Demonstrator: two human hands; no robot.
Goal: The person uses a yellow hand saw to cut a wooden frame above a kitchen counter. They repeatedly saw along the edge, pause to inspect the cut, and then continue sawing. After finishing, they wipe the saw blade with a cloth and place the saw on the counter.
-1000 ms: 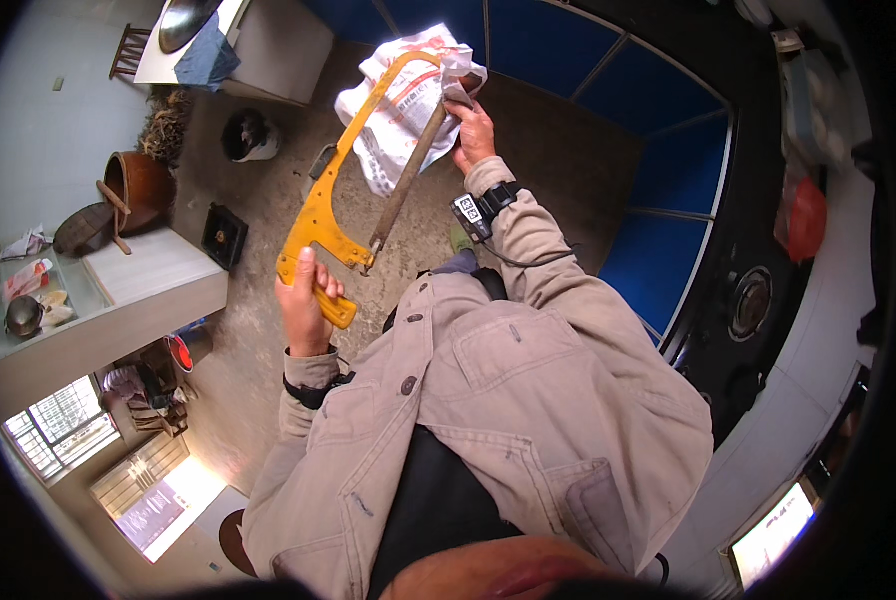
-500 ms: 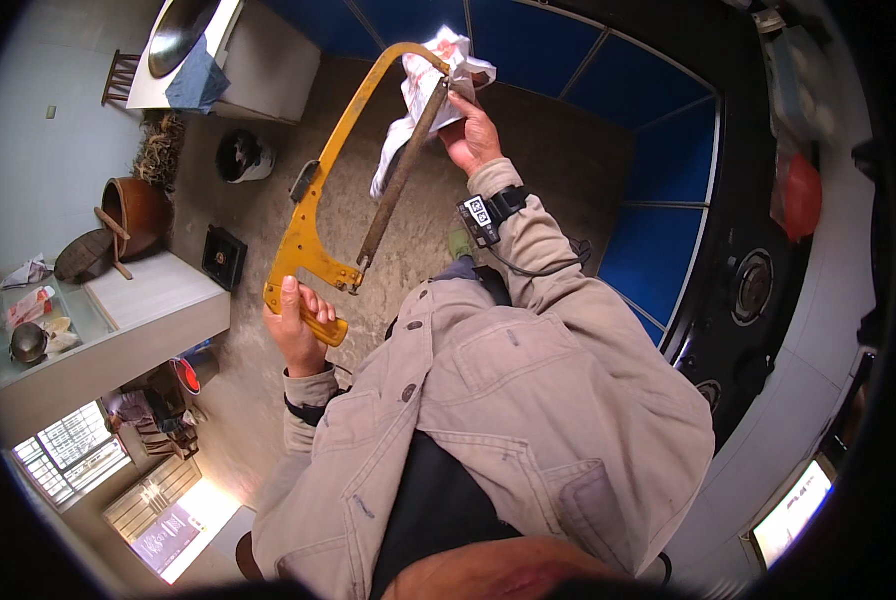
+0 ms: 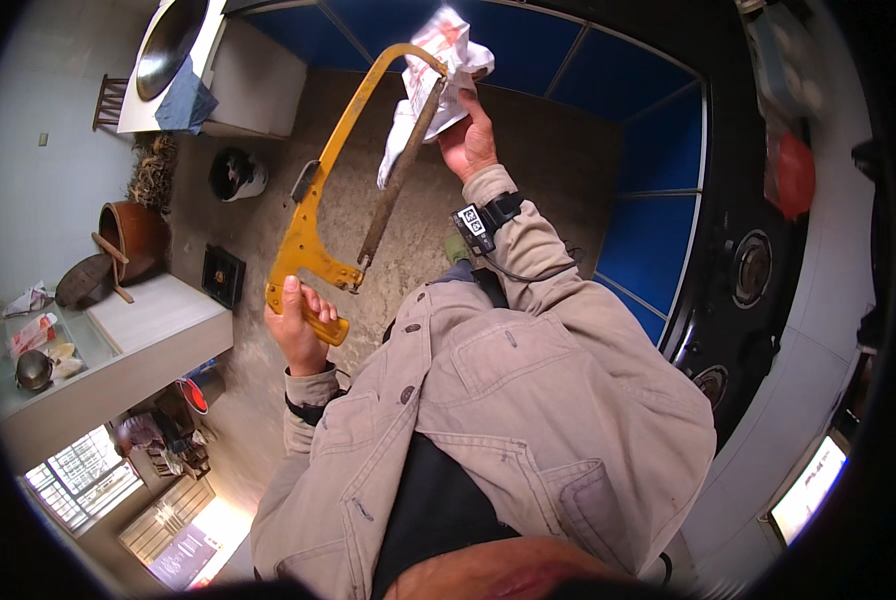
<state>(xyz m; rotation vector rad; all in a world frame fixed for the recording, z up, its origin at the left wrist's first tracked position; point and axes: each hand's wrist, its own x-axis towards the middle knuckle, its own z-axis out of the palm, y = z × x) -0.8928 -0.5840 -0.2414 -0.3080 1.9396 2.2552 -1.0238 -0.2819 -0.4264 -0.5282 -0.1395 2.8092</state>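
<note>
My left hand (image 3: 301, 328) is wrapped round the yellow handle of a hacksaw (image 3: 306, 228), which is raised in front of me with its bow to the left. A dull brown, worn-looking blade (image 3: 403, 175) runs along its right side. At the saw's far end, my right hand (image 3: 470, 140) is closed on a crumpled white cloth (image 3: 445, 45) with red marks, beside the blade's tip. Part of the cloth hangs down behind the blade. The palm-side fingers of my right hand are partly hidden by the cloth.
On the right runs a black counter with a gas burner (image 3: 751, 268) and a red bag (image 3: 790, 180), above blue cabinet doors (image 3: 648, 245). A bucket (image 3: 238, 175) and a black square stove (image 3: 223, 277) stand on the floor. A pale counter (image 3: 163, 315) lies left.
My right hand and the white cloth have shifted slightly, the thumb now a little farther from the blade. The left hand keeps its grip on the hacksaw. The whole view has turned slightly.
</note>
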